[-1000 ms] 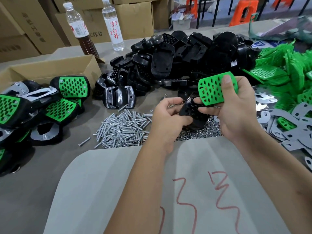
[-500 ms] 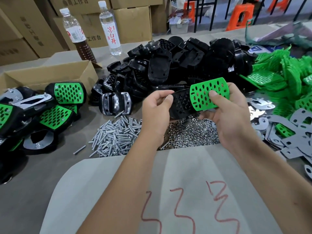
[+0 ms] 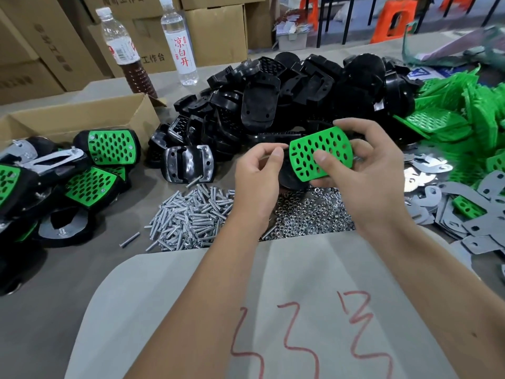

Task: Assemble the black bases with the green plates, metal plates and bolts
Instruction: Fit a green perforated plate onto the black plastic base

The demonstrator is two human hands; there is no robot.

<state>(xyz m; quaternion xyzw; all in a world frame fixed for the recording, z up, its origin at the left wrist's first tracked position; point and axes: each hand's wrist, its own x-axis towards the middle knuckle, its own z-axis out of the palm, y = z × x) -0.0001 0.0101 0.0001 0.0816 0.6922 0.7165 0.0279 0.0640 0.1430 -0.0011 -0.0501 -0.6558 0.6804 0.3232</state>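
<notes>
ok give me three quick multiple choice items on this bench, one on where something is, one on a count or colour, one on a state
1. Where do the loose bolts lie?
A. inside the cardboard box
B. on the table, below the left hand
C. on top of the black bases

2. How many bottles stand at the back?
A. two
B. four
C. none

3. What is the right hand doing?
A. resting flat on the paper
B. holding a green plate
C. picking up a bottle

Answers: 1 B, the bolts lie heaped on the table beside the nuts, under the left hand. 2 A, one clear bottle and one with brown liquid stand there. 3 B, its thumb and fingers pinch the green plate against a black base.
</notes>
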